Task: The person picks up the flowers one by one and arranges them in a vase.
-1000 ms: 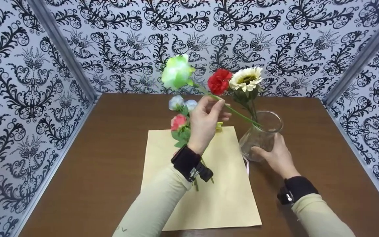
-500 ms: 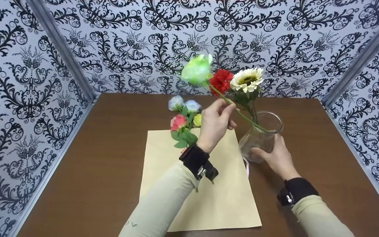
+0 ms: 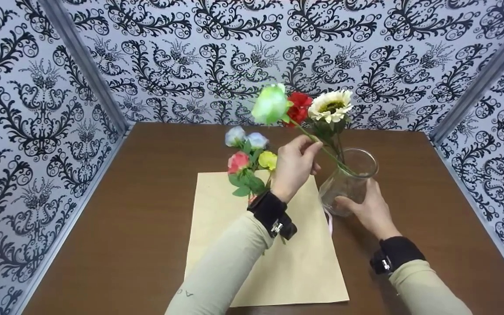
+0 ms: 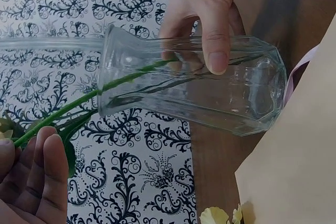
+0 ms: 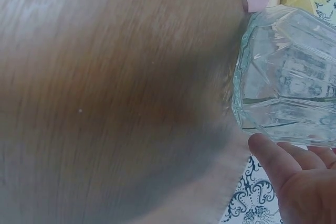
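My left hand (image 3: 295,166) pinches the green stem of an artificial pale green flower (image 3: 271,105) between thumb and fingers. The bloom leans to the left, and the lower stem (image 4: 137,73) passes over the rim into a clear glass vase (image 3: 335,190). Low on its right side, my right hand (image 3: 369,209) holds the vase, with the thumb across the front of the glass. A red flower (image 3: 299,107) and a cream daisy-like flower (image 3: 331,106) rise above the vase on the left; dark stems show through the glass in the left wrist view.
Left of the vase lies a sheet of tan paper (image 3: 304,267). Pink (image 3: 238,162), blue (image 3: 258,140) and yellow flowers (image 3: 267,160) lie across its far edge, partly behind my left arm. A pink ribbon (image 3: 330,222) sticks out beside the vase. Patterned walls enclose the brown table (image 3: 120,218).
My left hand has moved right and slightly down toward the vase with the pale green flower, whose stem end has gone deeper into it. The right hand and vase have stayed in place.
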